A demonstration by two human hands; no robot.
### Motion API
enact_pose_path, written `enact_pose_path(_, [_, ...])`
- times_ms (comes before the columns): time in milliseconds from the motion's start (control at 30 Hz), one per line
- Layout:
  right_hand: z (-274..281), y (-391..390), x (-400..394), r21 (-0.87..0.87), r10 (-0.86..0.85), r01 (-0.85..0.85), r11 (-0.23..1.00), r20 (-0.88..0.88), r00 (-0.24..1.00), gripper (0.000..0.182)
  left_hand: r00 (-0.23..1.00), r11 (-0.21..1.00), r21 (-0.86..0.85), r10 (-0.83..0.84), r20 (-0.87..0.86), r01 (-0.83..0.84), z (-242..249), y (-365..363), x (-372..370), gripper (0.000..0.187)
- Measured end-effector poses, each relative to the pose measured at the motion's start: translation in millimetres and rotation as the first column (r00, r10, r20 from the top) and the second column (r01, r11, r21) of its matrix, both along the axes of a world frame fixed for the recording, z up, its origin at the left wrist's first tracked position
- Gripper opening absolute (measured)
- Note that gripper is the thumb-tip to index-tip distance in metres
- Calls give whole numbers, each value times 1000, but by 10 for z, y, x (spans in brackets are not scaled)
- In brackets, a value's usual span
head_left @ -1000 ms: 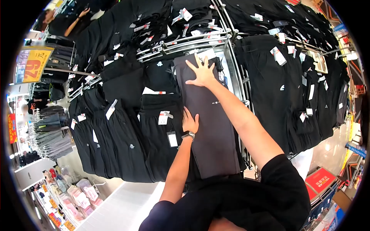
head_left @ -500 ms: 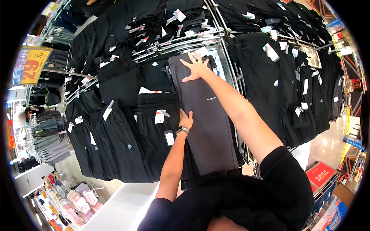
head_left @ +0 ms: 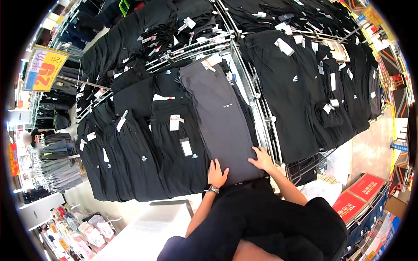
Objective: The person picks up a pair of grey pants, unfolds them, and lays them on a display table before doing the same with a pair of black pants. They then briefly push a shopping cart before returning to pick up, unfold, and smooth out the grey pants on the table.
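A pair of dark grey trousers (head_left: 223, 117) lies lengthwise over the display rack, with a small white logo and a white tag (head_left: 211, 61) at its waist end. At the lower left edge of the grey trousers rests my left hand (head_left: 217, 174), fingers spread, a watch on its wrist. Across from it, my right hand (head_left: 261, 159) touches the lower right edge, its fingers apart. Neither hand grips the cloth. Just left of the grey pair lie black trousers (head_left: 178, 141) with white tags.
Metal rails (head_left: 250, 87) divide the rack, and more black trousers (head_left: 291, 95) hang to the right. A yellow price sign (head_left: 45, 69) sticks out at the left. A white box-like surface (head_left: 152, 226) stands low in front; red signs (head_left: 365, 187) are at lower right.
Both hands have moved down the grey trousers toward my body. My right hand has left the waist end and now lies at the lower right edge. The view has shifted slightly.
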State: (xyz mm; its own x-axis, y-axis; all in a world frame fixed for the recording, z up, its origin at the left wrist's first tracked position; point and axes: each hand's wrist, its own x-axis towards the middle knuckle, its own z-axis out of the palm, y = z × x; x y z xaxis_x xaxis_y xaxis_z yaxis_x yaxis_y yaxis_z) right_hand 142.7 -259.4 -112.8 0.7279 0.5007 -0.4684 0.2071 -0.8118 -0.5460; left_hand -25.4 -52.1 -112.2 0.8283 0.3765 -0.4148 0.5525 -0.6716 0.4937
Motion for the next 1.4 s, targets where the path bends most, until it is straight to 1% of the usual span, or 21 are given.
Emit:
enact_pose_path(67, [45,-121,-134,-112,-26,18,994,-68,997,69,999,996,80,-42,-26,44,-163,-33,-124,78])
enact_pose_path(133, [-98,-191,-163,-87,-46,42,995,-46,998,70,999,993,112,-49,13,48,-283,-13,-170,75])
enact_pose_path(400, [-23,-246,-212,-105,-113,102,989,-105,988,78,992,997,2,81,99,-82,337,-86,-263,75])
enact_pose_path(533, [45,-342,-383,102,-201,203,974,-29,979,62,980,995,-91,53,192,-37,531,-148,-435,64])
enact_pose_path(567, [80,-355,-450,211,-260,231,950,121,958,49,967,995,-89,55,251,-34,585,-160,-464,58])
enact_pose_path(600, [115,-379,-473,215,-262,232,949,124,957,49,949,996,-88,56,309,-31,638,-170,-487,51])
enact_pose_path(633, [151,-412,-487,304,-318,280,911,84,944,45,912,998,-29,58,405,-51,681,-198,-498,37])
enact_pose_path(667, [216,-444,-504,387,-370,327,862,40,928,42,910,999,-27,53,410,-46,714,-199,-515,37])
enact_pose_path(733, [592,-469,-599,364,-407,379,851,1,913,34,914,997,-63,69,401,-48,753,-178,-561,28])
enact_pose_path(800, [807,-504,-727,509,-174,151,847,-1,985,27,882,986,-158,125,455,-58,751,-215,-587,19])
enact_pose_path(833, [955,-487,-834,520,-65,13,854,81,995,19,870,977,-212,107,481,-3,767,-245,-593,18])
enact_pose_path(867, [995,-476,-921,517,99,-156,841,136,986,19,857,963,-265,90,507,55,778,-277,-602,17])
enact_pose_path(933, [1177,-390,-1152,521,281,-265,811,50,958,20,824,889,-393,34,565,233,942,-401,-592,17])
enact_pose_path(1000, [1374,-280,-1358,529,368,-242,813,-145,918,21,851,785,-517,-25,525,342,1083,-500,-652,14])
enact_pose_path(1033, [1292,-261,-1464,534,380,-287,796,-72,922,21,857,753,-551,-34,514,360,1117,-548,-710,13])
enact_pose_path(1067, [1291,-251,-1535,457,392,-295,839,-132,910,23,849,747,-552,-29,528,370,1116,-584,-774,13])
enact_pose_path(1133, [1292,-283,-1697,519,338,-206,829,-173,925,22,875,684,-651,39,483,329,1102,-595,-906,14])
enact_pose_path(1167, [1273,-309,-1775,568,334,-193,800,-154,930,23,879,670,-657,13,476,346,1113,-577,-971,19])
enact_pose_path(1200, [1245,-346,-1860,562,332,-193,804,-154,931,23,878,664,-661,15,479,349,1114,-596,-1057,19])
enact_pose_path(1267, [1241,-415,-2029,574,351,-155,804,-248,903,23,917,569,-760,25,399,315,1125,-646,-1219,18])
enact_pose_path(1400, [1409,-572,-2328,567,368,-162,807,-269,890,25,915,473,-806,2,404,355,1107,-764,-1464,18])
